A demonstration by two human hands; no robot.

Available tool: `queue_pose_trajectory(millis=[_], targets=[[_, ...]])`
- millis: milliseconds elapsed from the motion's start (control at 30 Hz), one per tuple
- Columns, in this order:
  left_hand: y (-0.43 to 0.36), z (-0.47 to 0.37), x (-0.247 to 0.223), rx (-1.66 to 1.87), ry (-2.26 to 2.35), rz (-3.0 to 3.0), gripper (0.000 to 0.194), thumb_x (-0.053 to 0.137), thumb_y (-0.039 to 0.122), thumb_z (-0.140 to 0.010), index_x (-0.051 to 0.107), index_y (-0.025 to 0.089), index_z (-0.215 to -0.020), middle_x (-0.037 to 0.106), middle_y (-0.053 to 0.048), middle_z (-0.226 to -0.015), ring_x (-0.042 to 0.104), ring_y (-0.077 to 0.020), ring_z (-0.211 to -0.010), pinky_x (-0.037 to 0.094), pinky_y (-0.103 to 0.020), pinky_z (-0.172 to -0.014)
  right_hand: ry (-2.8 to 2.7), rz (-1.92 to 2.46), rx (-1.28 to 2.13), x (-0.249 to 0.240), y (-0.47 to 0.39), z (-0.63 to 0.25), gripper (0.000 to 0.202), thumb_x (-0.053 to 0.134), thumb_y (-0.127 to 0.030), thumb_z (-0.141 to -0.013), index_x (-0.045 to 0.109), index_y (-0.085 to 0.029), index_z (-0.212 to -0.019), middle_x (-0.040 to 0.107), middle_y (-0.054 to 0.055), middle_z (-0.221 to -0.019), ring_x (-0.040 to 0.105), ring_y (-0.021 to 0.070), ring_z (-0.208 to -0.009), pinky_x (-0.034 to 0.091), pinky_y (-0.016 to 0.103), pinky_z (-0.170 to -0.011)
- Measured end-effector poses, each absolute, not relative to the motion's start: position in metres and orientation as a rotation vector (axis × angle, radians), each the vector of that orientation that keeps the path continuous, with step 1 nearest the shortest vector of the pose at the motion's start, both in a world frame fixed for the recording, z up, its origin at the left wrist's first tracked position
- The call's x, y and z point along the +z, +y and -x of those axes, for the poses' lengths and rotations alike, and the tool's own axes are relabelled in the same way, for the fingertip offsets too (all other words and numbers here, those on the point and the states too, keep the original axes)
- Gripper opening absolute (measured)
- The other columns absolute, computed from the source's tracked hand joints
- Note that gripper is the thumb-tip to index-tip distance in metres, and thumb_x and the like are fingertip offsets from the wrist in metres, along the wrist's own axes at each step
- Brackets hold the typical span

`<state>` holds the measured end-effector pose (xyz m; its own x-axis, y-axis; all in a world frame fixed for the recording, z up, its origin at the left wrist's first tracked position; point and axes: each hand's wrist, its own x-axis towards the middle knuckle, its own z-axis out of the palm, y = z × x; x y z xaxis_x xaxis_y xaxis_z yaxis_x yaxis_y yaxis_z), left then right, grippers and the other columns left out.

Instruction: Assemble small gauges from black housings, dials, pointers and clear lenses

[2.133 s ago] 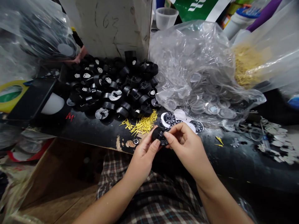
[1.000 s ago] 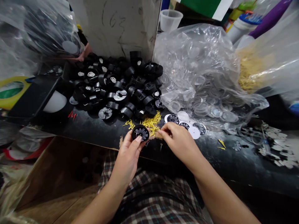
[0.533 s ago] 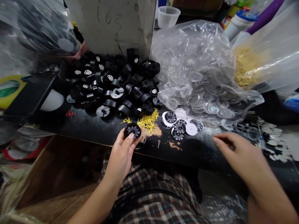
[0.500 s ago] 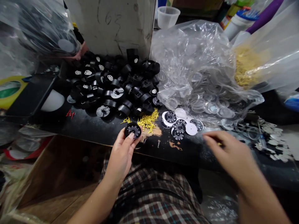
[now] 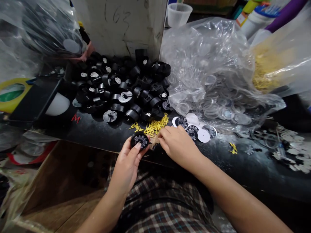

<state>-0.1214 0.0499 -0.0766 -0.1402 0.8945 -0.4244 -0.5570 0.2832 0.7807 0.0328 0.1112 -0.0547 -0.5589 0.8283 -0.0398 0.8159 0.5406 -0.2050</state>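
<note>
My left hand (image 5: 130, 157) grips a round black dial gauge (image 5: 140, 141), thumb on its printed face, which is turned up toward me. Just right of it, my right hand (image 5: 176, 142) is closed with the fingertips pinched together and pointing at the gauge. What sits between those fingertips is too small to make out. Behind both hands lies a heap of yellow plastic pointers (image 5: 155, 126). Partly covered by my right hand is a pile of printed dial discs (image 5: 181, 122), with a white disc (image 5: 203, 136) face down among them.
Black gauge housings (image 5: 132, 115) are heaped at the back left. A clear plastic bag (image 5: 194, 48) spills transparent round lenses (image 5: 227, 113) at the back right. Small red pieces (image 5: 75, 118) lie left, a few yellow pointers (image 5: 233, 148) right, near white metal parts (image 5: 295, 142).
My right hand has moved left from beyond the dial discs to beside the gauge. A few yellow pointers now show where it was. My left hand still holds the gauge.
</note>
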Motion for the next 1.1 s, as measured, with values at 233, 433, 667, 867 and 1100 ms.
queue_pose_trajectory(millis=[233, 433, 667, 867, 1100], targets=[[0.056, 0.135, -0.071, 1.507, 1.205, -0.417, 0.02, 0.065, 0.024, -0.081, 0.066, 0.022, -0.101, 0.071, -0.003, -0.106, 0.058, -0.0224, -0.117, 0.042, -0.039, -0.106, -2.037, 1.845, 0.515, -0.05, 0.084, -0.131, 0.008, 0.052, -0.027, -0.081, 0.057, -0.023, -0.078, 0.062, 0.003, -0.071, 0.057, 0.0179, -0.061, 0.041, 0.032, -0.058], [0.075, 0.123, -0.07, 1.415, 1.084, -0.418, 0.022, 0.067, 0.023, -0.077, 0.065, 0.02, -0.099, 0.07, -0.005, -0.111, 0.057, -0.0236, -0.118, 0.037, -0.04, -0.108, -1.774, 2.43, 0.44, -0.048, 0.06, -0.229, 0.004, 0.061, -0.035, -0.078, 0.062, -0.032, -0.076, 0.07, 0.01, -0.08, 0.062, 0.0254, -0.066, 0.042, 0.042, -0.062], [0.081, 0.109, -0.069, 1.408, 1.074, -0.477, 0.024, 0.065, 0.023, -0.079, 0.063, 0.021, -0.103, 0.068, -0.005, -0.114, 0.055, -0.0234, -0.12, 0.038, -0.04, -0.108, -2.181, 1.685, 0.766, -0.053, 0.074, -0.097, 0.018, 0.046, -0.024, -0.09, 0.063, -0.022, -0.092, 0.068, 0.004, -0.093, 0.063, 0.0212, -0.088, 0.046, 0.035, -0.077], [0.055, 0.12, -0.069, 1.341, 1.157, -0.418, 0.025, 0.064, 0.026, -0.081, 0.062, 0.019, -0.105, 0.07, -0.007, -0.112, 0.061, -0.024, -0.112, 0.044, -0.041, -0.102, -2.438, 1.795, 0.446, -0.057, 0.1, -0.032, 0.017, 0.044, -0.02, -0.09, 0.06, -0.017, -0.083, 0.065, 0.009, -0.086, 0.06, 0.0246, -0.081, 0.038, 0.038, -0.071], [0.05, 0.096, -0.072, 1.245, 1.05, -0.321, 0.026, 0.065, 0.026, -0.081, 0.065, 0.019, -0.106, 0.069, -0.006, -0.112, 0.059, -0.0233, -0.114, 0.043, -0.039, -0.103, -2.305, 1.602, 0.678, -0.056, 0.098, -0.041, 0.005, 0.056, -0.02, -0.085, 0.058, -0.019, -0.082, 0.063, 0.002, -0.081, 0.058, 0.0187, -0.077, 0.037, 0.032, -0.07]])
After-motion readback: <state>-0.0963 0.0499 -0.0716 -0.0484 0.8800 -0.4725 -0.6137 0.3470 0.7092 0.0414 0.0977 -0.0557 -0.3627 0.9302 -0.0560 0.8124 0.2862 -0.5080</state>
